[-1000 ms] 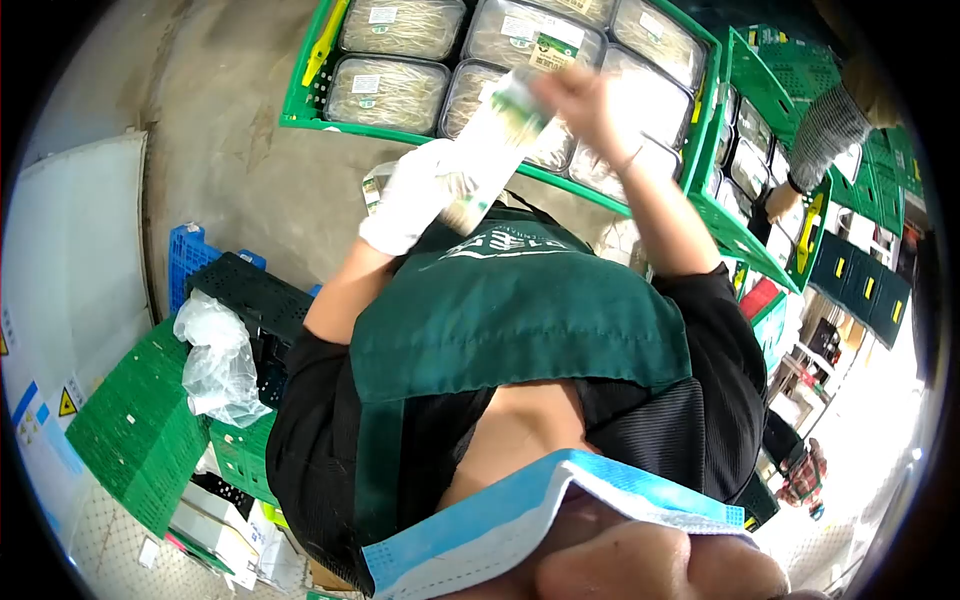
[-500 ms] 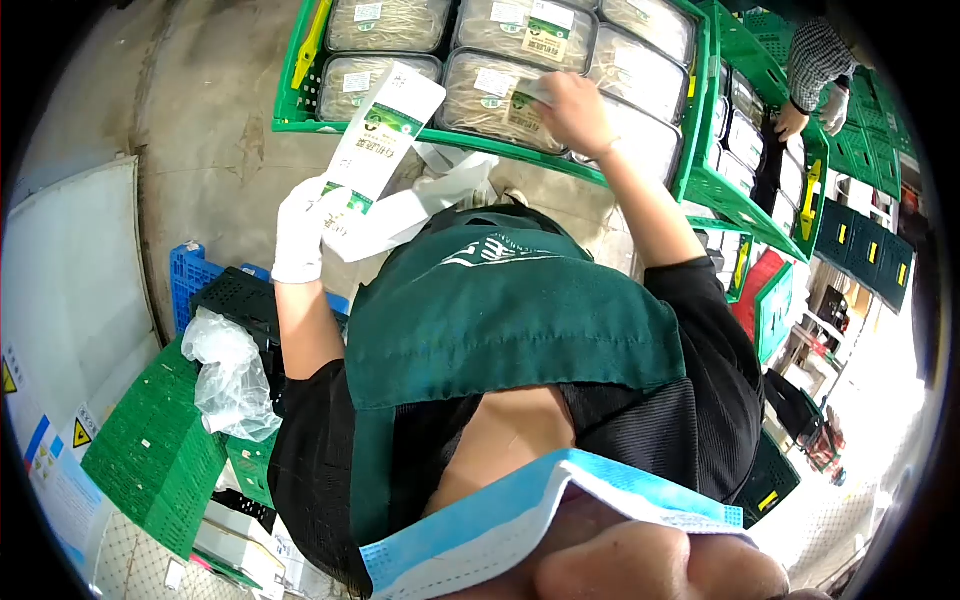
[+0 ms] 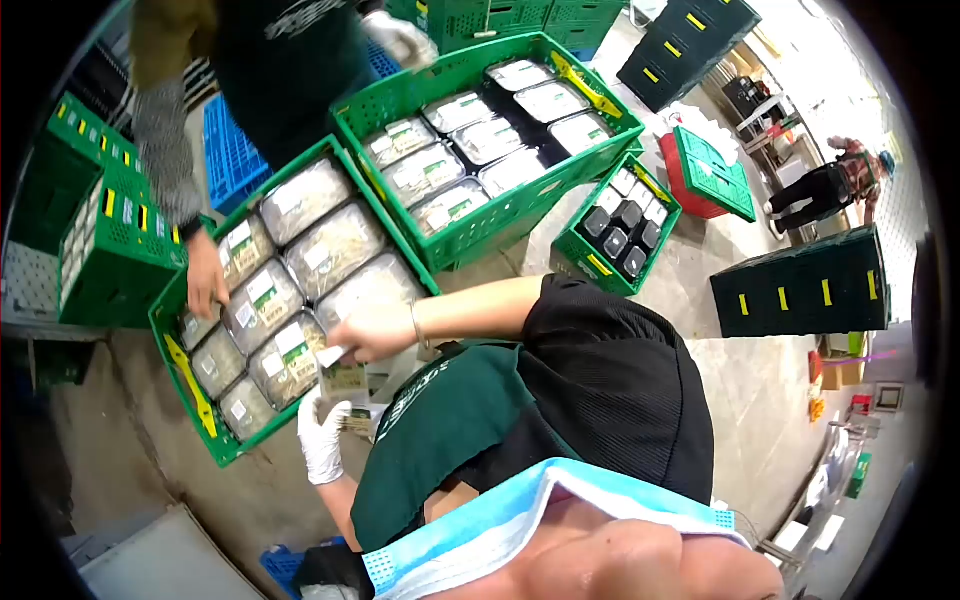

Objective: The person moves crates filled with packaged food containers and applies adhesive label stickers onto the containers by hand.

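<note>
My left hand (image 3: pixel 322 440), in a white glove, is closed on a strip of printed labels (image 3: pixel 345 382) below the near edge of the green crate (image 3: pixel 290 412). My bare right hand (image 3: pixel 375 330), a bracelet at its wrist, pinches a label (image 3: pixel 331 355) at the strip's upper end, over the crate's near side. Inside this crate sit black trays with clear tops holding pale, stringy food (image 3: pixel 335 248). Green-and-white labels show on several, such as the tray (image 3: pixel 285 365) beside my right hand. My fingertips are partly hidden.
A co-worker's bare hand (image 3: pixel 206 275) reaches into the same crate from the left; their gloved hand (image 3: pixel 402 40) is farther back. A second green crate of trays (image 3: pixel 440 250) adjoins it. Beyond stand a smaller crate (image 3: pixel 590 272), a red box (image 3: pixel 690 185) and dark stacked crates (image 3: pixel 800 290).
The view has swung right, bringing the co-worker and second crate nearer. My right hand has moved from a tray label to the strip, close to my left hand, which still holds it.
</note>
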Motion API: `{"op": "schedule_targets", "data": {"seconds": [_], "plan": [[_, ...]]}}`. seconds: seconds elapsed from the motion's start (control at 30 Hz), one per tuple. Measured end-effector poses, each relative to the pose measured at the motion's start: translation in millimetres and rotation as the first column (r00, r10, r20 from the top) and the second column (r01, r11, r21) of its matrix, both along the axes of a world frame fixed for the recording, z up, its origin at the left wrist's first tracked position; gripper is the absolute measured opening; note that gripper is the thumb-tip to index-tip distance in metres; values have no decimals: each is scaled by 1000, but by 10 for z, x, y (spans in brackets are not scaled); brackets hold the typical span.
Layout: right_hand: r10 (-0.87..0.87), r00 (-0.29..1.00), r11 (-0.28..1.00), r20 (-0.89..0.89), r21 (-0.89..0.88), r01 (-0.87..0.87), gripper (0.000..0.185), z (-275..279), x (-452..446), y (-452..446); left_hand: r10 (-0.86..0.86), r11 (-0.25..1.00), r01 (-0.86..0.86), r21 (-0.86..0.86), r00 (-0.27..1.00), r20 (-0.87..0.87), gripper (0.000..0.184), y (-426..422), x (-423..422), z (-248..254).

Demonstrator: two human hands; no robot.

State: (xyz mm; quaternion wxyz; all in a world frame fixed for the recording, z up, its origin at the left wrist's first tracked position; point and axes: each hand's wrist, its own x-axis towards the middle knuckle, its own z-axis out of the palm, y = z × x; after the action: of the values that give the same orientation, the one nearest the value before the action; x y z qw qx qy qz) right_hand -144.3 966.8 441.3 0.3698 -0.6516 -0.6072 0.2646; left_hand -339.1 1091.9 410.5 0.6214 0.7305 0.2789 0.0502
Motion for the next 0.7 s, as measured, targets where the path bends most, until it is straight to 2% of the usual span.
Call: {"op": "schedule_targets", "data": {"seconds": [0.03, 0.1, 0.13, 0.17, 0.23, 0.27, 0.3, 0.37, 0.43, 0.47, 0.5, 0.57, 0.6, 0.63, 0.67, 0.7], "plan": [[25, 999, 1000, 34, 3, -25, 26, 14, -37, -95, 8, 999, 3, -36, 953, 302, 34, -283, 259, 337], [-33, 998, 997, -44, -68, 30, 31, 183, -86, -265, 32, 966, 59, -251, 938, 345, 29, -477, 515, 453], [-72, 997, 997, 25, 37, 71, 38, 104, -50, -317, 144, 975, -70, -213, 924, 353, 25, -542, 591, 351], [-203, 979, 974, 28, 107, 199, 30, 244, -23, -422, 261, 953, -185, -240, 903, 341, 14, -645, 673, 424], [-256, 963, 962, 82, 114, 246, 20, 378, 101, -539, 252, 968, -239, -79, 914, 319, 2, -692, 666, 408], [-246, 964, 962, 105, 149, 229, 20, 339, 152, -560, 246, 969, -236, -73, 901, 358, 9, -726, 669, 389], [-193, 977, 976, 92, 120, 181, 18, 325, 186, -591, 165, 983, -180, 16, 930, 328, 8, -674, 658, 322], [-181, 983, 975, 18, 133, 177, 17, 363, 171, -628, 71, 996, -82, 26, 953, 295, 27, -691, 706, 430], [-139, 990, 988, 9, 64, 138, 18, 435, 139, -639, -43, 996, 78, -44, 849, 526, 57, -804, 906, 818], [-104, 992, 989, 69, 112, 96, 17, 397, 150, -601, -58, 980, 144, -137, 867, 495, 65, -732, 905, 721], [-98, 995, 991, 22, 95, 95, 16, 370, 171, -570, -60, 952, 189, -240, 885, 461, 72, -653, 845, 601], [-98, 991, 994, 91, 47, 94, 12, 411, 281, -511, -33, 997, 62, -43, 872, 489, 65, -685, 816, 481], [-180, 965, 980, 190, 114, 160, 11, 371, 443, -473, 91, 978, -10, -206, 918, 385, 56, -640, 732, 260], [-261, 934, 962, 243, -12, 272, 24, 355, 640, -423, 202, 928, -96, -360, 942, 269, 47, -612, 591, 40], [-386, 896, 855, 218, -280, 437, 29, 639, 789, -319, 363, 823, -150, -548, 881, 304, 26, -576, 475, 22], [-391, 854, 920, 343, 135, 367, 27, 476, 1193, -324, 366, 866, -233, -443, 898, 243, 17, -493, 346, 122]]}}
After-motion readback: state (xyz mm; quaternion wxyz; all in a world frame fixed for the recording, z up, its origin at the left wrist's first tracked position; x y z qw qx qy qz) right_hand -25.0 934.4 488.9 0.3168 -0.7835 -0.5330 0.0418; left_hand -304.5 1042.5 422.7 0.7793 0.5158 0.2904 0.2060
